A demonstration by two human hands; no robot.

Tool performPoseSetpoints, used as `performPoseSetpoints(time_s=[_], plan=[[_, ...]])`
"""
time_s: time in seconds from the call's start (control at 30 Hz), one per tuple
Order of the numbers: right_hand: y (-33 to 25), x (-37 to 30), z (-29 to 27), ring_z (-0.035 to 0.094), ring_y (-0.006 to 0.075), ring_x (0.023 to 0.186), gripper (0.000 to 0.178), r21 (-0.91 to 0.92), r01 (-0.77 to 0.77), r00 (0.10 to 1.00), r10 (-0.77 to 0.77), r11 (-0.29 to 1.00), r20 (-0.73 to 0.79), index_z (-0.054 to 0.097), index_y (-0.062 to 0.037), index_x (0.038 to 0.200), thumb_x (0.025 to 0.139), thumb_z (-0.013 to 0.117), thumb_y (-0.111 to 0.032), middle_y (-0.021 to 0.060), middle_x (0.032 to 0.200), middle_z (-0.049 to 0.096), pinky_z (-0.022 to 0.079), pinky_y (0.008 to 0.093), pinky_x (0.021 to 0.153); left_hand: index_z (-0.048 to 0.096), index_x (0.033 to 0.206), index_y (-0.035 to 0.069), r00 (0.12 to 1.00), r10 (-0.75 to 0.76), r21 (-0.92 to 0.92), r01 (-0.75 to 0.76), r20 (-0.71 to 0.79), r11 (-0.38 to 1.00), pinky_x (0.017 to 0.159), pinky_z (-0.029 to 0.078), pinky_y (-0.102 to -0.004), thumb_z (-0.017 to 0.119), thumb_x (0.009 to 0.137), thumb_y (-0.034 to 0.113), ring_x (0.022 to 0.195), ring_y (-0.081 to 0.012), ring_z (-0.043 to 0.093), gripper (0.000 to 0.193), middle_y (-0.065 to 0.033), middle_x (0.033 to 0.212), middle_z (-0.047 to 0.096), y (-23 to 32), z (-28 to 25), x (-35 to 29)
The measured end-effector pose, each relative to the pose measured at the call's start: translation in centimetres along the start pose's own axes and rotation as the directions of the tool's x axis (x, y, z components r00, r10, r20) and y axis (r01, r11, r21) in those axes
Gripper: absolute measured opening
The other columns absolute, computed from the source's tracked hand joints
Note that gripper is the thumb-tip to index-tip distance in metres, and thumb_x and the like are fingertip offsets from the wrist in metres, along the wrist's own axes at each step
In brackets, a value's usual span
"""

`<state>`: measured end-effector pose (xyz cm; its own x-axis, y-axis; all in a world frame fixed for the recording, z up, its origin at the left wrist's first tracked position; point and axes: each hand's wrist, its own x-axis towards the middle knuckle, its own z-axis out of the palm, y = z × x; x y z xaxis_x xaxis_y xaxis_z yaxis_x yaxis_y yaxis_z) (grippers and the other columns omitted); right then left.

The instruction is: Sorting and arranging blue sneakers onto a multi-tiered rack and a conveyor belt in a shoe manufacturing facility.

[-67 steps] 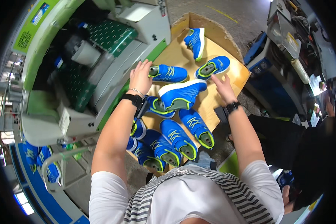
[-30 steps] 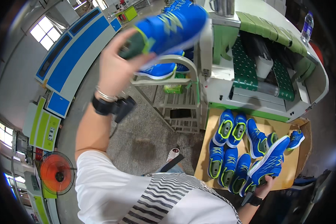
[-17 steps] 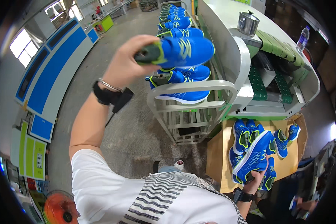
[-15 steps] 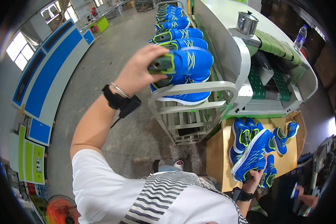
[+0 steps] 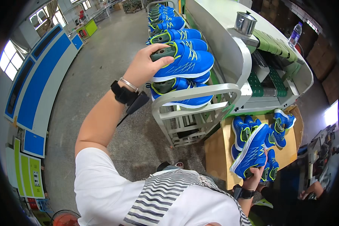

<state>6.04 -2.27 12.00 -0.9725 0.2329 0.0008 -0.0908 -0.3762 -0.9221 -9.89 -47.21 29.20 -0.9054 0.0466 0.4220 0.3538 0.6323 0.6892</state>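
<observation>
My left hand (image 5: 144, 64) grips a blue sneaker (image 5: 194, 62) by the dark green shoe last in its collar, fingers over the top and thumb on the near side. This sneaker is held over the near end of a rack, its toe to the right, and overlaps other sneakers there; whether it touches them I cannot tell. Just below it rests another blue sneaker (image 5: 184, 92). At the lower right, my right hand (image 5: 253, 180) is closed around the heel end of a second blue sneaker (image 5: 252, 150), tilted with its white sole edge to the left. That one is above a wooden table (image 5: 219, 160).
The pale metal rack (image 5: 196, 89) carries a long row of sneakers away from me. Beside it stands a machine (image 5: 229, 49) with green belts, a steel pot (image 5: 245, 23) and a bottle (image 5: 295, 34) on top. Several sneakers (image 5: 278, 133) lie on the table. Another person's hand (image 5: 313, 190) shows lower right.
The left-hand sneaker has turned so that its laced side and white sole edge show, and it is no longer blurred. My right hand still holds its sneaker. Sneakers at the table's far right lie differently.
</observation>
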Motion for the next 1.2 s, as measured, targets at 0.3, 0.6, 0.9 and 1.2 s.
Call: performPoseSetpoints(time_s=[0.3, 0.6, 0.9, 1.2], plan=[[-0.2, 0.0, 0.5, 0.055, 0.0256, 0.119, 0.086, -0.01, 0.007, 1.0, -0.007, 1.0, -0.01, 0.033, -0.0067, 0.152, 0.069, 0.055, -0.014, 0.0124, 0.137, 0.051, 0.047, 0.0348, 0.101, 0.056, 0.132, 0.006, 0.989, 0.126, 0.069, -0.12, -0.081, 0.99, 0.1, 0.044, -0.0332, 0.076, 0.087, 0.03, 0.113, -0.0198, 0.059, 0.055, -0.0083, 0.122, 0.062, -0.8, -0.2, -1.4], [-3.0, 1.8, 6.3, 0.051, 0.0238, 0.125, 0.08, -0.024, 0.202, 0.978, -0.201, 0.979, 0.049, 0.034, -0.0055, 0.152, 0.075, 0.052, -0.014, 0.0115, 0.14, 0.049, 0.039, 0.0355, 0.107, 0.056, 0.132, 0.006, 0.77, 0.611, 0.393, -0.511, -0.186, 0.764, 0.107, 0.039, -0.0428, 0.073, 0.086, 0.02, 0.125, -0.0341, 0.051, 0.051, -0.0156, 0.134, 0.053, 5.2, -0.1, -3.5], [-6.5, 3.2, 22.6, 0.027, 0.0337, 0.147, 0.106, 0.437, 0.562, 0.59, -0.71, 0.703, 0.384, 0.003, -0.0088, 0.159, 0.089, 0.053, -0.07, 0.0205, 0.164, 0.01, 0.02, 0.0482, 0.121, 0.022, 0.154, 0.003, 0.807, 0.546, -0.34, -0.591, -0.226, 0.732, 0.117, 0.028, -0.0464, 0.085, 0.067, 0.014, 0.14, -0.0426, 0.034, 0.108, -0.0252, 0.151, 0.033, 10.9, 7.9, -4.2], [-4.4, 5.6, 11.8, 0.055, 0.0256, 0.125, 0.058, -0.217, 0.304, 0.845, -0.157, 0.928, 0.512, 0.048, -0.003, 0.14, 0.092, 0.069, -0.026, 0.017, 0.158, 0.028, 0.047, 0.0369, 0.101, 0.039, 0.149, 0.005, 0.863, 0.333, -0.067, -0.385, -0.379, 0.921, 0.106, 0.044, -0.0355, 0.081, 0.071, 0.003, 0.125, -0.0216, 0.054, 0.089, -0.0137, 0.138, 0.054, -0.2, -8.3, 7.2]])
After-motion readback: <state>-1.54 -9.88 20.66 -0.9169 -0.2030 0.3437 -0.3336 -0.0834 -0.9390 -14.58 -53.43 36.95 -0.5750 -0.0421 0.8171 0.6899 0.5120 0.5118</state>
